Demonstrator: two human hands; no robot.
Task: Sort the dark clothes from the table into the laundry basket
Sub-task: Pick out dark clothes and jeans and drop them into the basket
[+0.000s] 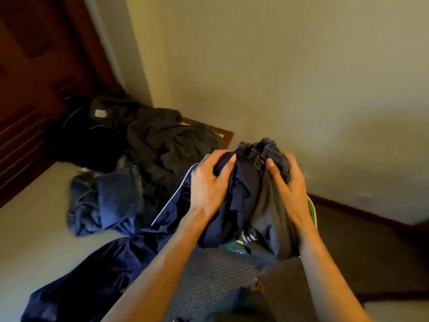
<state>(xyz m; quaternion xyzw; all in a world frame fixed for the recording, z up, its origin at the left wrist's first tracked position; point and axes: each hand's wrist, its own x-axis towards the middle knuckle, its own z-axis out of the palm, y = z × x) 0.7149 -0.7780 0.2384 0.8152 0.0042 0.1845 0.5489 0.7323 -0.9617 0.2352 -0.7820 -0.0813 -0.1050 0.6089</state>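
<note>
A: Gripping a bundle of dark clothes (253, 205), both hands are closed round it; the left hand (210, 182) has its fingers curled into the navy cloth on one side, and the right hand (289, 180) clutches the grey cloth on the other, thumb pressed into the folds

B: And where does that bundle sit?

A: Held up in the air above the green laundry basket (312, 209); only a sliver of the basket's rim shows beside the right wrist, with a bit more green under the hanging cloth; a gathered elastic waistband (257, 152) pokes out at the top between the two hands

B: What is left on the table?

A: On the pale table (34, 228) lies a navy garment with white piping (130, 249), spread from the near edge up toward the left wrist; beside it sits a crumpled blue-grey garment (104, 203); farther back a dark grey heap (167, 147) and a black garment (76, 138) are piled near the wooden door (30, 66)

B: Anything nearer the camera?

A: A grey textured fabric (220, 275) below the forearms; I cannot tell what it is; brown floor (371, 247) meets the cream wall (278, 66) on the right
</note>
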